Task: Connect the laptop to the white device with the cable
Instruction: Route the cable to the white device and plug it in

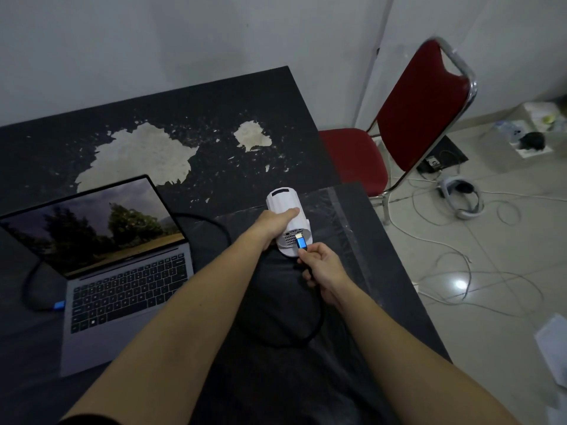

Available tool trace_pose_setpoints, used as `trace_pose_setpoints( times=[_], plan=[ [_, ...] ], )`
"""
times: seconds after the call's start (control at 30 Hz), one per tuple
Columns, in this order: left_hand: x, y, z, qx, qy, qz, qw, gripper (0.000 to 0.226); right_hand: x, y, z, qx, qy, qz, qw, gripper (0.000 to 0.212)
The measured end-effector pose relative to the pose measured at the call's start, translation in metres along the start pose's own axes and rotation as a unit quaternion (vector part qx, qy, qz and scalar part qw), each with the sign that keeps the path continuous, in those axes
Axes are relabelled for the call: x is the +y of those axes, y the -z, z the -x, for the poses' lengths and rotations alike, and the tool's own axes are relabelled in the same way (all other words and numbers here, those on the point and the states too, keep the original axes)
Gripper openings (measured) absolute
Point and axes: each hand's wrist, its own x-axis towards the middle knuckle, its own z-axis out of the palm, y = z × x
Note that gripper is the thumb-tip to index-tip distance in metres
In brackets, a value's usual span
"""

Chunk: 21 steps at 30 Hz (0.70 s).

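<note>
**Plug at the port, device braced**

Dark table (214, 111) with flaking paint fills the upper left of the frame; red chair (408, 118) and loose floor wiring sit at right.

Laptop (122, 271) is open at lower left, screen lit. One blue connector (59, 305) sits at its left edge; from here I can't tell if it's fully seated.

White device (288, 216) stands centre frame. Left hand (273, 223) is wrapped around its body, thumb across the top, closed on it as a brace. Right hand (319, 265) pinches the blue plug (301, 242) by its shell, tip at the port panel above the vent grille. Seated or just touching: can't tell.

Cable (310, 329) loops black and thick below the right hand, then runs behind the laptop.

Handling read, my judgement:
- Device looks like light plastic, so it will skid or tip unless held.
- Cable looks stiff and will spring back and torque the plug.
- Hold the rigid shell, not the cord, and push straight, since the port is fragile under side load.
</note>
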Motion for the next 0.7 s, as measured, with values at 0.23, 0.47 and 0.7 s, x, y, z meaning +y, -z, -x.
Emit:
trace_pose_setpoints(
  times=[0.23,0.47,0.7],
  plan=[
    [0.006,0.004,-0.005,-0.01,0.019,0.008,1.0,0.076,-0.006,-0.007,-0.006,0.008,0.021,0.018,1.0,0.012],
    [0.008,0.001,-0.005,-0.011,0.016,0.016,1.0,0.074,-0.004,-0.012,-0.012,0.018,0.018,0.026,0.999,0.011],
    [-0.002,-0.004,-0.002,0.028,-0.02,-0.01,0.999,0.088,0.001,-0.016,-0.012,0.046,0.026,0.023,0.998,0.012]
  ],
)
